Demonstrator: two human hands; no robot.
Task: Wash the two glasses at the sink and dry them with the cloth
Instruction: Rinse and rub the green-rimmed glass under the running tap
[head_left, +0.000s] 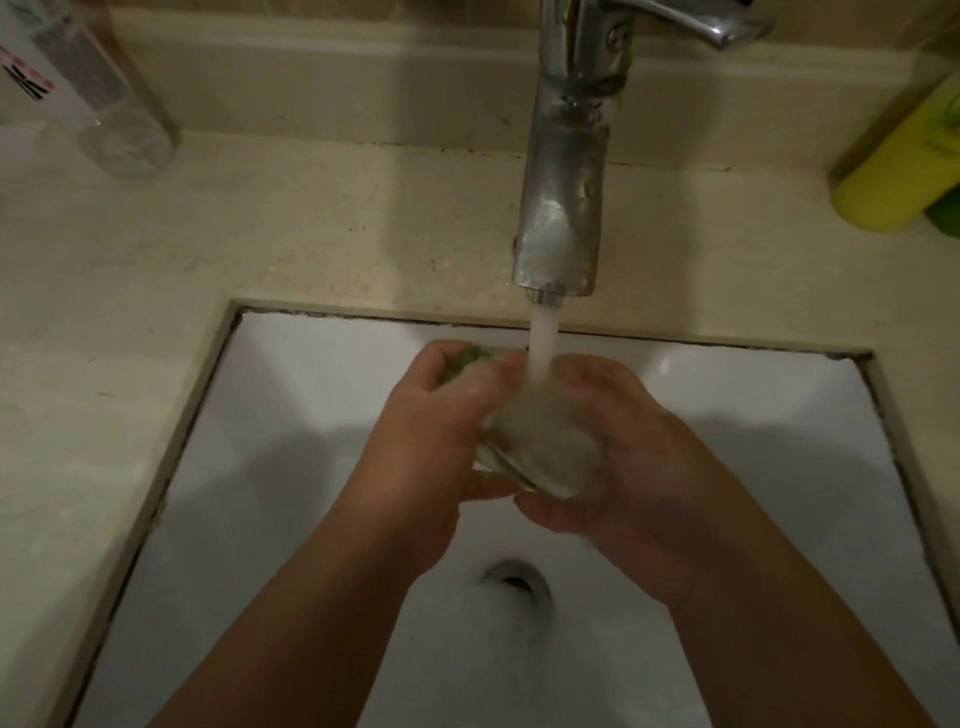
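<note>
A clear glass (540, 447) lies tilted between both hands over the white sink (291, 415), right under the running water (543, 343) from the chrome tap (563, 197). My right hand (639, 457) cups the glass from the right and below. My left hand (421, 441) presses on it from the left and also grips a green scrubber (462, 361), which shows only partly between the fingers. The second glass and the cloth are not in view.
The drain (517, 579) lies below the hands. On the beige counter (260, 234) a clear bottle (93, 88) stands at the far left and a yellow-green bottle (904, 156) at the far right. The tap lever (691, 18) sticks out at the top.
</note>
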